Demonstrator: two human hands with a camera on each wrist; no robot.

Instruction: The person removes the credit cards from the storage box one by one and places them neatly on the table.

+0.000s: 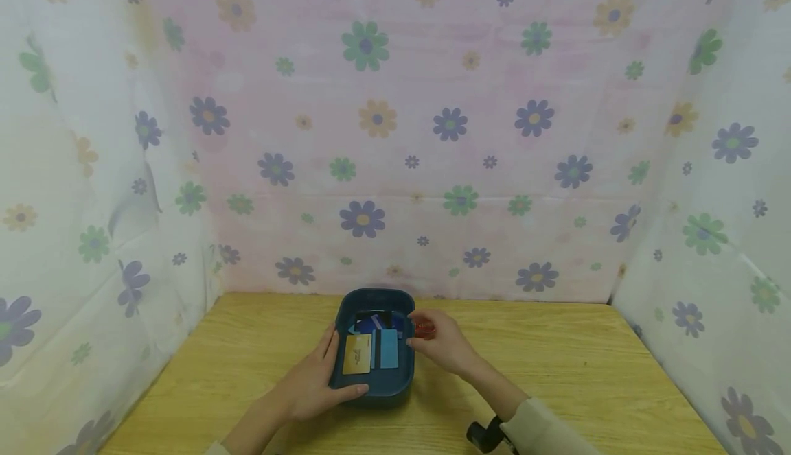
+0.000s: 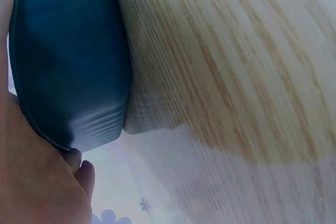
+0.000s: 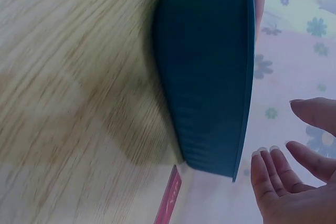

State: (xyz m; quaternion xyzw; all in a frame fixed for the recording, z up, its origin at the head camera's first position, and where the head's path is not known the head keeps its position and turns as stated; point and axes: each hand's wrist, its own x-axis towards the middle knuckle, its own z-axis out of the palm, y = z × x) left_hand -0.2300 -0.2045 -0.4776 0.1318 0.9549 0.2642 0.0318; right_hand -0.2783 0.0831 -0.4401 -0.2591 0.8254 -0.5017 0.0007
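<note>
A dark blue box (image 1: 395, 379) stands on the wooden table (image 1: 556, 372), holding a gold card (image 1: 357, 354), a light blue card (image 1: 388, 348) and a dark blue item (image 1: 371, 323) at its back. My left hand (image 1: 318, 376) rests against its left wall with straight fingers, thumb along the near rim; the left wrist view shows the palm (image 2: 37, 182) by the box (image 2: 68, 61). My right hand (image 1: 440, 344) hovers at the right wall, fingers loose and empty (image 3: 294, 166) beside the box (image 3: 210, 77). A small red item (image 1: 425, 330) lies just past those fingers, beside the box (image 3: 169, 202).
Flower-print cloth (image 1: 395, 132) walls the table at the back and on both sides. Bare wood stretches to the left and right of the box. A black wrist mount (image 1: 485, 436) sits on my right sleeve.
</note>
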